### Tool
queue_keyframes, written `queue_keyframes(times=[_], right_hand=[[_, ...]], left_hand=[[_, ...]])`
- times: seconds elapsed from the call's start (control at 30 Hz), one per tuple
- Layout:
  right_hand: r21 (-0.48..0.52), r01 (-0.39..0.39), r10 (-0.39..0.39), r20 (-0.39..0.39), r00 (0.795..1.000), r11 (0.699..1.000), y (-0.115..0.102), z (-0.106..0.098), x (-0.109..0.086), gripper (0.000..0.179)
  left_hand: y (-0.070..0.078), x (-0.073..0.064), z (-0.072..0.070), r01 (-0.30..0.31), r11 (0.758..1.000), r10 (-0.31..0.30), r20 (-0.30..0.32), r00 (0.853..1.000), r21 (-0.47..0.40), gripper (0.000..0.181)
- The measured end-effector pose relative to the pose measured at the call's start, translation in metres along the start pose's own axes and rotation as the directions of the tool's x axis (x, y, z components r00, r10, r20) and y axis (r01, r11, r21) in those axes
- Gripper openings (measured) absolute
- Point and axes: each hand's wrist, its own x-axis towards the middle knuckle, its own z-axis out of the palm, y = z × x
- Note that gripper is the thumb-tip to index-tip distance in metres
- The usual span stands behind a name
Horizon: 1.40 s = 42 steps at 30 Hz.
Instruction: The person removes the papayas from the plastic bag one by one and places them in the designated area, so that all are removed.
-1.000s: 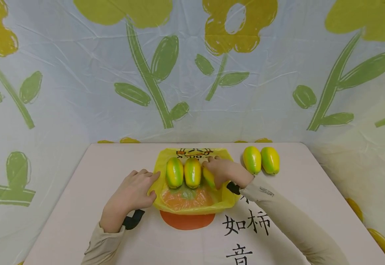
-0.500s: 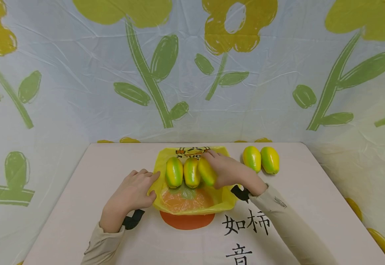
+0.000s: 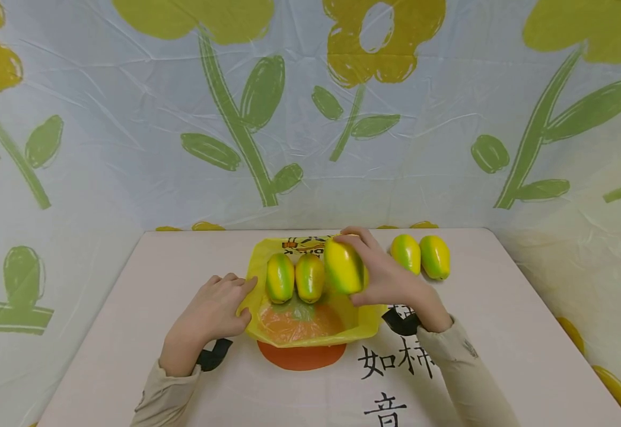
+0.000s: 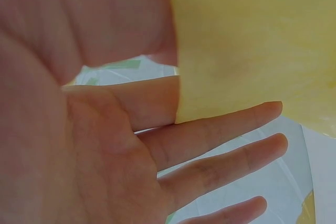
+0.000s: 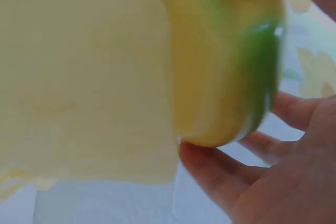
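Observation:
My right hand (image 3: 387, 276) grips a yellow-green papaya (image 3: 344, 267) with thumb and fingertips, above the right part of a yellow plastic bag (image 3: 360, 323). In the right wrist view the bag's side covers part of this papaya (image 5: 226, 72). Two more papayas, a left one (image 3: 280, 279) and a right one (image 3: 309, 277), lie side by side on the bag. My left hand (image 3: 211, 311) is at the bag's left edge, fingers extended. From the left wrist, its thumb and index finger pass behind the yellow plastic (image 4: 247, 40), their tips hidden; the other fingers stay outside.
Two papayas, one nearer (image 3: 405, 254) and one farther right (image 3: 435, 257), sit together on the table (image 3: 182, 261) to the right of the bag. Black characters (image 3: 395, 362) and an orange print are on the table cover. A flower-patterned cloth (image 3: 422, 148) hangs behind.
My right hand has lifted the third papaya up from beside the other two and shifted it slightly right. My left hand has stayed in place at the bag's edge.

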Motion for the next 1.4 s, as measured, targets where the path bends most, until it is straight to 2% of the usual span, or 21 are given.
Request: queue_keyframes(times=[0.17, 0.3, 0.53, 0.8, 0.97, 1.13, 1.4], right_hand=[[0.067, 0.052, -0.045, -0.097, 0.994, 0.996, 0.002, -0.009, -0.013, 0.1], [0.092, 0.055, -0.038, -0.171, 0.985, 0.994, 0.009, -0.016, -0.023, 0.106], [0.18, 0.036, 0.008, -0.235, 0.972, 0.983, 0.032, -0.03, -0.043, 0.114], [0.231, 0.103, -0.021, -0.332, 0.943, 0.968, 0.067, -0.046, -0.066, 0.114], [0.234, 0.104, -0.007, -0.382, 0.924, 0.967, 0.085, -0.053, -0.078, 0.112], [0.235, 0.093, 0.012, -0.411, 0.912, 0.968, 0.102, -0.061, -0.089, 0.113], [0.266, 0.062, 0.052, -0.403, 0.914, 0.962, 0.138, -0.075, -0.101, 0.114]], left_hand=[[-0.001, -0.001, 0.001, 0.006, 1.0, -0.006, -0.002, 1.0, 0.006, 0.052], [-0.001, -0.001, 0.001, 0.013, 1.0, -0.013, -0.001, 1.0, 0.001, 0.052], [-0.002, -0.002, 0.002, 0.019, 1.0, -0.019, 0.009, 1.0, -0.008, 0.052], [-0.003, -0.002, 0.003, 0.01, 1.0, -0.01, 0.005, 1.0, -0.003, 0.051], [-0.003, -0.002, 0.003, 0.013, 1.0, -0.013, -0.005, 1.0, 0.001, 0.051], [-0.002, -0.001, 0.003, 0.012, 1.0, -0.012, -0.002, 1.0, -0.008, 0.051], [-0.002, 0.001, 0.003, 0.003, 1.0, -0.003, -0.006, 1.0, 0.003, 0.051]])
